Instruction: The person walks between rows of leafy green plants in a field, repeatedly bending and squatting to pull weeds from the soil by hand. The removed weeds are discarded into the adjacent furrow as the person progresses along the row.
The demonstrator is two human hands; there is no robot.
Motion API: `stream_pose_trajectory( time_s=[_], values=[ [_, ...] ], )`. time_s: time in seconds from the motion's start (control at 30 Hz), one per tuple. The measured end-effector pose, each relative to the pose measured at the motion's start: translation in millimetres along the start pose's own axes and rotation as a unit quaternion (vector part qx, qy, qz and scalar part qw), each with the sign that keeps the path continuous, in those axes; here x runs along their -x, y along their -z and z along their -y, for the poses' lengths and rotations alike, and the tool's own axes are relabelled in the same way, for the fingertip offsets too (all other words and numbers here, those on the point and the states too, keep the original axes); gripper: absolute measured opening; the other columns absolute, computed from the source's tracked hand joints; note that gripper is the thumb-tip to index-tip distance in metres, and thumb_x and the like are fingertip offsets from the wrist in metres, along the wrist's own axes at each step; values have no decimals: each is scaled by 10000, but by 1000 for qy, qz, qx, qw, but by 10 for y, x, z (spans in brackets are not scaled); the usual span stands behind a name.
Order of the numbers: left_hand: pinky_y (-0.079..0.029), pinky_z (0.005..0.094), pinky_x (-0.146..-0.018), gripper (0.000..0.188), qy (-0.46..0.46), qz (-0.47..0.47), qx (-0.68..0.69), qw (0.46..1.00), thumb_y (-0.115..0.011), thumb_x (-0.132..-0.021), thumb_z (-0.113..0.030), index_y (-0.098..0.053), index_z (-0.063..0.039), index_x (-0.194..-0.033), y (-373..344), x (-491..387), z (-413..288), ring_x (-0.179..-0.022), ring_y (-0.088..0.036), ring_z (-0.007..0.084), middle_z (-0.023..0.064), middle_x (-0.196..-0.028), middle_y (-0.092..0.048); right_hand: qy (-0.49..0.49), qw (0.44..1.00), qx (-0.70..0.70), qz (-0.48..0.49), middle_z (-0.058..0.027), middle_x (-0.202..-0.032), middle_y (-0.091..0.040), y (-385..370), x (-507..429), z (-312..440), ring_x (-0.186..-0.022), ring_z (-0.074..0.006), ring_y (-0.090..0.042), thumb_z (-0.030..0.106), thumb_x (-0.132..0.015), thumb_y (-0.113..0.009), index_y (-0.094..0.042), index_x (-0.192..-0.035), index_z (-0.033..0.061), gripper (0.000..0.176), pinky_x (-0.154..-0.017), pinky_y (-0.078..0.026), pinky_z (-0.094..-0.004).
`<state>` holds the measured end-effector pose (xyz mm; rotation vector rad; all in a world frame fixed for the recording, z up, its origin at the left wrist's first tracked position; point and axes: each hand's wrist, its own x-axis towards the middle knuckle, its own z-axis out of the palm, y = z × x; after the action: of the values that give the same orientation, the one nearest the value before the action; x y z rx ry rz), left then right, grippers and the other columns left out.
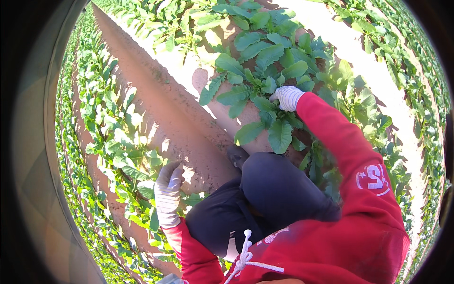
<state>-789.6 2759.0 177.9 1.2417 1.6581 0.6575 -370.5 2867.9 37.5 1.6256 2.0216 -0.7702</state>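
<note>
My right hand (288,98), in a striped knit glove, reaches into a low leafy crop plant (260,83) with broad, toothed green leaves. Its fingertips are partly hidden among the stems, so I cannot tell whether they grip anything. To the lower left, my left hand (168,195) wears a matching glove with darker fingertips. Nothing is in it; the fingers are apart and loosely bent. It is beside the leaves of the neighbouring crop row (134,167), near my bent knee (280,181).
A bare soil furrow (170,110) runs diagonally between the planted rows, with my shoe (237,156) at its edge. More crop rows (376,35) lie to the right. Pale fabric (35,159) borders the view at left. A white drawstring (244,257) hangs from my red top.
</note>
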Motion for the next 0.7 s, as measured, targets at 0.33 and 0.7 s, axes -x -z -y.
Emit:
stream_pose_trajectory(
  time_s=[0.33, 0.7],
  values=[
    [-441, 226, -660, 301, -1, 15, 16, 1000, -637, -933, -178, -637, 3, -1174, 32, -6, 10, -727, -507, 62, -1, -855, -613, -75, 997, 17, -27, -156, -1138, -691, 58, -201, 43, -1029, -333, -667, 271, -843, -672, -656, -1193, 88, 396, -863, -543, -441],
    [-525, 305, -713, 344, -76, -8, -58, 995, -661, -922, -243, -631, -8, -1171, 140, 4, 143, -760, -660, 163, 110, -916, -715, -108, 967, 220, 64, -71, -1275, -662, -279, -834, 199, -1111, -275, -665, 217, -934, -525, -678, -1231, 134, 344, -881, -540, -465]
  ],
)
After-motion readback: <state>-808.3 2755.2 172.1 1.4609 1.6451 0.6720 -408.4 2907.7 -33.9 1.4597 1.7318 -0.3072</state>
